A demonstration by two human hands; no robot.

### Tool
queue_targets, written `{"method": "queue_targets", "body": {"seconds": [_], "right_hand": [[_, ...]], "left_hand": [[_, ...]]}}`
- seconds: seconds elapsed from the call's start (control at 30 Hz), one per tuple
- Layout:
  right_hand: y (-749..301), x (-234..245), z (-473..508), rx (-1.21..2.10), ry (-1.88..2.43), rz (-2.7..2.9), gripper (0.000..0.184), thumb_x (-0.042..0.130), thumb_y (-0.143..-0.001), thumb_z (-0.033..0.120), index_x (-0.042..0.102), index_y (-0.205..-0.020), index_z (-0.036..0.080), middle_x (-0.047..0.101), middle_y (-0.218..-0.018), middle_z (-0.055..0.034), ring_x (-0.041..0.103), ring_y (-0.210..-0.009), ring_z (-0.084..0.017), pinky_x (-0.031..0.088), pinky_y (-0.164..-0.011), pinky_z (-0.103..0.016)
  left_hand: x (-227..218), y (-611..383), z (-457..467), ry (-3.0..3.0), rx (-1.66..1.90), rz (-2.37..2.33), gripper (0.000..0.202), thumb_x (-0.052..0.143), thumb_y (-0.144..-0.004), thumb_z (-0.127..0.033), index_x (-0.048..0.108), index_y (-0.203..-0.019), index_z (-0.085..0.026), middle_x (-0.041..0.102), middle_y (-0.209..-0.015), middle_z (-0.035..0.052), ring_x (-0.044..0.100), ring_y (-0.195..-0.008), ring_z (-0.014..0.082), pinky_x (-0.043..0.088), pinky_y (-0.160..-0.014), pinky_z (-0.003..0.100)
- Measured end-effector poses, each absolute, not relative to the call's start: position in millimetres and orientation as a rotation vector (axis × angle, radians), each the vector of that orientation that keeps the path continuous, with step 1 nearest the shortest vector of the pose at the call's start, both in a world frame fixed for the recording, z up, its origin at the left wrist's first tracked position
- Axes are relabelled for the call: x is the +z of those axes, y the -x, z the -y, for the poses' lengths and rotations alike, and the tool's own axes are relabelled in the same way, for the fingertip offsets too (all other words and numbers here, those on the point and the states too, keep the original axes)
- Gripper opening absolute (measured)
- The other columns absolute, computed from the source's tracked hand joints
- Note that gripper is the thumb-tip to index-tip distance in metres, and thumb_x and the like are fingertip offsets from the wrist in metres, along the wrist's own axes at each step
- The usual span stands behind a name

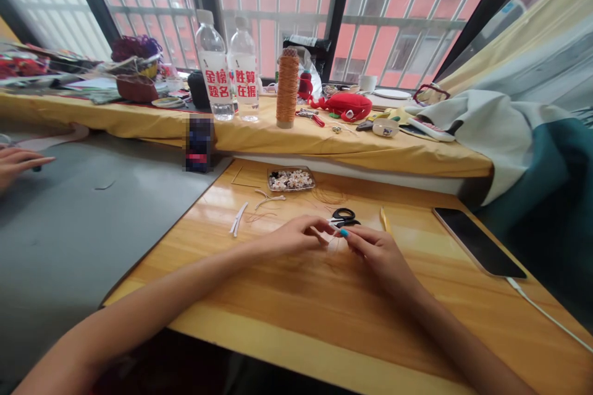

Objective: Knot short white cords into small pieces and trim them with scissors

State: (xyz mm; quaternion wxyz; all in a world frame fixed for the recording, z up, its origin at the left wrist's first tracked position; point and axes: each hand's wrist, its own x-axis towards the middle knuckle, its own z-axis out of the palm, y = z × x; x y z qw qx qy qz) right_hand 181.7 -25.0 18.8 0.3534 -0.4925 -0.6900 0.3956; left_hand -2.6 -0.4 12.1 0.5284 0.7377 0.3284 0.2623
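Observation:
My left hand (pixel 299 236) and my right hand (pixel 375 253) meet above the wooden table (pixel 324 308), fingertips pinched together on a small pale piece with thin thread (pixel 334 244) between them. Both hands are closed in a pinch. Black-handled scissors (pixel 343 217) lie just behind the fingers. A small clear tray of pale beads (pixel 291 179) sits farther back. White strips (pixel 238 219) and loose thread bits (pixel 269 199) lie to the left of my hands.
A phone (pixel 477 241) with a white cable lies at right. On the yellow-covered ledge (pixel 324 142) stand two water bottles (pixel 229 71), an orange thread spool (pixel 288 87) and a red pouch (pixel 345 105). Another person's hand (pixel 18 163) rests on the grey mat (pixel 69 228) at left.

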Motion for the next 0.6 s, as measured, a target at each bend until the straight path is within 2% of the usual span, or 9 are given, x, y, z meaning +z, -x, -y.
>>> {"method": "queue_targets", "body": {"seconds": [0.07, 0.17, 0.37, 0.5, 0.6], "right_hand": [[-182, 20, 26, 1.052, 1.242, 1.789, 0.026, 0.05, -0.076, 0.037, 0.066, -0.086, 0.021, 0.047, -0.059, 0.002, 0.039, -0.056, -0.01, 0.031, -0.052, -0.023], [-183, 20, 28, 1.079, 1.187, 1.778, 0.025, 0.05, -0.077, 0.037, 0.066, -0.09, 0.023, 0.052, -0.069, 0.0001, 0.043, -0.062, -0.011, 0.033, -0.056, -0.024], [-181, 19, 28, 1.076, 1.185, 1.769, 0.026, 0.049, -0.077, 0.036, 0.065, -0.095, 0.025, 0.048, -0.064, 0.001, 0.039, -0.057, -0.01, 0.032, -0.051, -0.022], [-178, 19, 27, 1.084, 1.161, 1.799, 0.025, 0.05, -0.077, 0.034, 0.065, -0.095, 0.025, 0.047, -0.064, 0.0013, 0.04, -0.059, -0.01, 0.035, -0.055, -0.023], [-178, 19, 26, 1.05, 1.148, 1.798, 0.025, 0.05, -0.077, 0.035, 0.065, -0.095, 0.026, 0.048, -0.067, 0.0009, 0.045, -0.064, -0.012, 0.038, -0.061, -0.025]], "left_hand": [[14, 2, 0, -1.608, 0.658, -0.713, 0.023, 0.044, -0.075, -0.014, 0.056, -0.095, -0.014, 0.058, -0.1, 0.0067, 0.051, -0.097, 0.0153, 0.037, -0.084, 0.028], [13, 0, 3, -1.465, 0.678, -0.596, 0.023, 0.044, -0.079, -0.026, 0.055, -0.097, -0.016, 0.06, -0.095, 0.0059, 0.051, -0.099, 0.0157, 0.035, -0.086, 0.028], [7, -3, 9, -1.407, 0.705, -0.568, 0.022, 0.05, -0.077, -0.032, 0.056, -0.09, -0.015, 0.062, -0.084, 0.0046, 0.054, -0.086, 0.0138, 0.037, -0.078, 0.025], [3, -4, 6, -1.371, 0.739, -0.564, 0.022, 0.054, -0.074, -0.033, 0.058, -0.082, -0.013, 0.06, -0.078, 0.0035, 0.054, -0.078, 0.0118, 0.036, -0.075, 0.023], [-1, -5, 3, -1.289, 0.754, -0.577, 0.024, 0.056, -0.072, -0.035, 0.059, -0.084, -0.014, 0.059, -0.074, 0.0021, 0.053, -0.072, 0.01, 0.036, -0.069, 0.021]]}}
